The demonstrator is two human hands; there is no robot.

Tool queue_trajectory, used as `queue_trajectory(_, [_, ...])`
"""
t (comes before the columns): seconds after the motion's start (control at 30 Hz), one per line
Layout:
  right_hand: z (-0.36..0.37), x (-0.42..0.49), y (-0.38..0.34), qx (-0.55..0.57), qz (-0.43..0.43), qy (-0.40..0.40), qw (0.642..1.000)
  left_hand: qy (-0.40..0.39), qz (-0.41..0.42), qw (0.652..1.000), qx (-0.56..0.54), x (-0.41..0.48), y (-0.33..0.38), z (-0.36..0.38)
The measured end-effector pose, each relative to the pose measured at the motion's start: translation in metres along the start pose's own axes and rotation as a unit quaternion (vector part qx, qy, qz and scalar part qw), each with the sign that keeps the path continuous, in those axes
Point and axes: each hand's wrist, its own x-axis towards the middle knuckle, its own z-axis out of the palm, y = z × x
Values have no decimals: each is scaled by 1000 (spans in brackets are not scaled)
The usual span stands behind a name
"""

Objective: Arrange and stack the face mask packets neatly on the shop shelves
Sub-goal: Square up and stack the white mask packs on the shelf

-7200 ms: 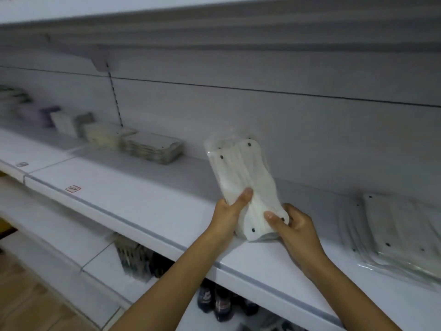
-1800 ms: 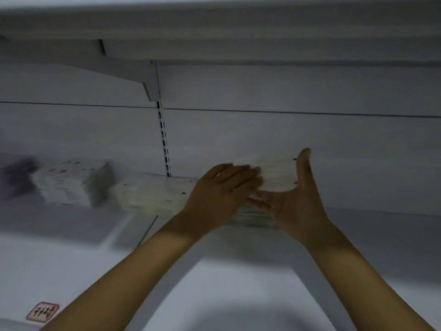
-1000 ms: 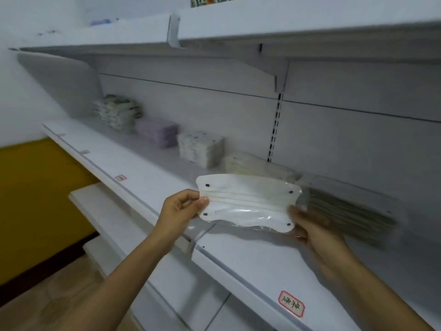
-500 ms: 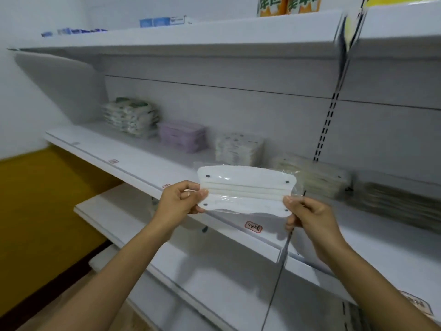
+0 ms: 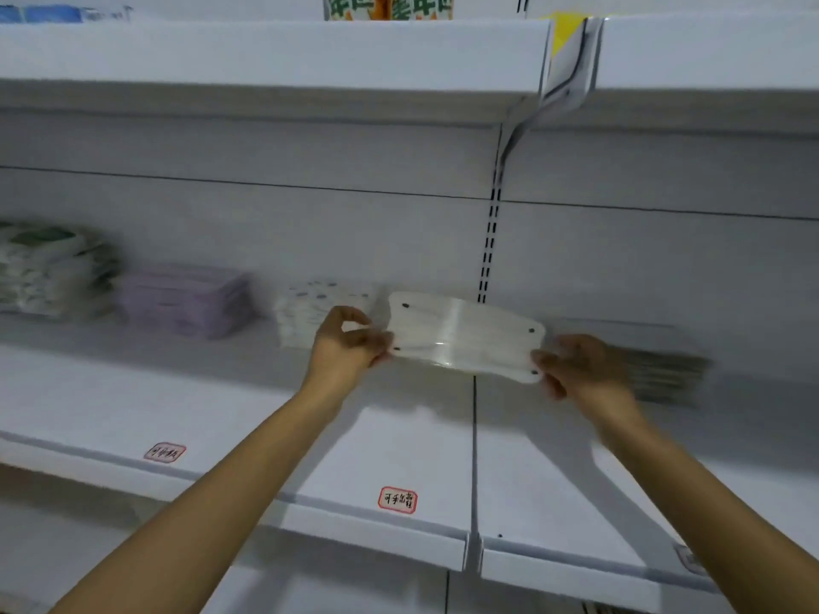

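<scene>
A clear packet of white face masks (image 5: 465, 336) hangs in the air above the white shelf (image 5: 221, 418), held flat and lengthwise. My left hand (image 5: 345, 343) pinches its left end and my right hand (image 5: 580, 365) pinches its right end. Behind the packet, along the back of the shelf, lie stacks of mask packets: a white dotted stack (image 5: 319, 312) just behind my left hand, a purple stack (image 5: 184, 299), a green-and-white stack (image 5: 48, 268) at the far left, and a blurred greyish stack (image 5: 664, 370) behind my right hand.
An upper shelf (image 5: 266, 55) overhangs the work area, with orange-and-green packages (image 5: 390, 4) on top. A slotted upright (image 5: 487, 250) runs down the back wall. Red-bordered price labels (image 5: 397, 499) sit near the shelf's front edge. A seam (image 5: 474, 436) splits the shelf boards.
The view has swung right and closer to the shelf. Both hands have carried the packet up and back toward the rear of the shelf, still pinching its two ends.
</scene>
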Motion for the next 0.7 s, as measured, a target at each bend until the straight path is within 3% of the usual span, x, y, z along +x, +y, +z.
queue_trajectory(0.1, [0,57,-12,-104,-75,4,992,21,38,998,51,54,1,22])
queue_trajectory(0.23, [10,114,-16,-283,-116,9,952,-15,56,980,188,114,-3,39])
queue_trajectory(0.37, [23,145,-5,-438,-124,2,890,-43,25,963,265,142,-24,53])
queue_trajectory(0.5, [28,155,9,-539,-79,-41,838,-97,-1,938,332,154,-46,59])
queue_trajectory(0.63, [31,155,7,-429,-64,-19,901,-107,-17,940,323,158,-48,74])
queue_trajectory(0.7, [36,156,1,-409,-30,-31,911,-129,-42,933,334,160,-48,80])
